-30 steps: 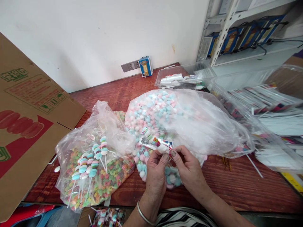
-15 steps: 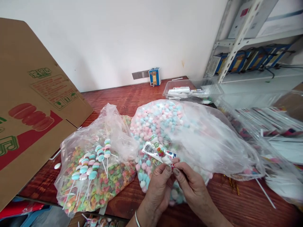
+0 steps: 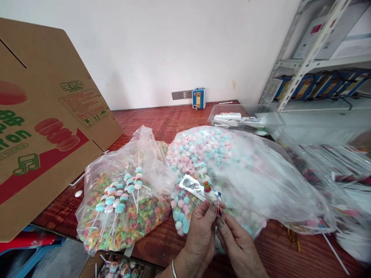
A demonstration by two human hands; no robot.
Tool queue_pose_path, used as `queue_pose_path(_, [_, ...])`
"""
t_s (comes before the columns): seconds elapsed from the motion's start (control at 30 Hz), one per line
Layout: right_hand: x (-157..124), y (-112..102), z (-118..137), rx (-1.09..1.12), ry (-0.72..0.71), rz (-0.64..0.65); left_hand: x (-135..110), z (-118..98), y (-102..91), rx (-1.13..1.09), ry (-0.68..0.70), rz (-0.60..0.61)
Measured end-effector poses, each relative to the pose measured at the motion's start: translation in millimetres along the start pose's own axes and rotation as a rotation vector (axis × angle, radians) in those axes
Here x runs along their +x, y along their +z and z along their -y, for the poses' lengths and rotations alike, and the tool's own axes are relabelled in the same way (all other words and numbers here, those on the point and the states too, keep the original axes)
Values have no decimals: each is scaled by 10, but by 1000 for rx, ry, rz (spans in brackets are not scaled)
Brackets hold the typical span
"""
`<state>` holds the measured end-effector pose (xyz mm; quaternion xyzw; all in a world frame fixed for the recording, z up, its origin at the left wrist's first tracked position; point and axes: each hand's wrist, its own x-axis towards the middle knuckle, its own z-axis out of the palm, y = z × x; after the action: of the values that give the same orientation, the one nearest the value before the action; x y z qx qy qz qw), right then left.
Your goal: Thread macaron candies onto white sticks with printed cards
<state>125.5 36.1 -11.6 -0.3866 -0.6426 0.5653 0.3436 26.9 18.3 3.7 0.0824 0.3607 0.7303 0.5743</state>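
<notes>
Left hand and right hand pinch a printed wrapper together.
A bag of pastel balls sits beside a bag of rings topped with stick sweets.

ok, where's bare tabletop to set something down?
Best: back-left tabletop, between carton, wall, blue device and the bags. Smaller: front right, between right hand and white stick, gold twist ties at its back edge. Crowded: middle, where ring-candy bag and pink-and-blue ball bag nearly meet.
</notes>
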Motion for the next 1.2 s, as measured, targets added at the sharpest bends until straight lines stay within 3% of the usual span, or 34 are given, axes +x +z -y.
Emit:
queue_pose_path(0.2, [96,83,139,34,11,-75,0,21,-43,188,76,-56])
queue_pose_path(0.37, [146,121,97,397,205,-32,-9,17,-82,352,175,-71])
queue_pose_path(0.47, [159,46,98,705,357,181,1,-25,-120,302,71,-6])
queue_pose_path(0.6, [153,-89,33,1036,494,611,-5,-160,-193,214,-175,190])
queue_pose_path(0.73, [105,-111,-114,1077,571,861,-70,-284,-234,262,-415,319])
queue_pose_path(0.83, [78,-83,-150,1023,547,980,-105,-295,-194,320,-405,269])
queue_pose_path(0.9, [54,-87,-118,751,455,836,-102,-269,-149,377,-364,185])
queue_pose_path(1.0, [-65,-189,-40,270,326,421,-52,-249,-114,462,-236,90])
queue_pose_path(1.17, [-474,-708,-78,-105,231,-103,56,-358,-167,558,177,25])
queue_pose_path(1.2, [-548,-838,-117,-363,197,-256,61,-378,-174,599,236,10])
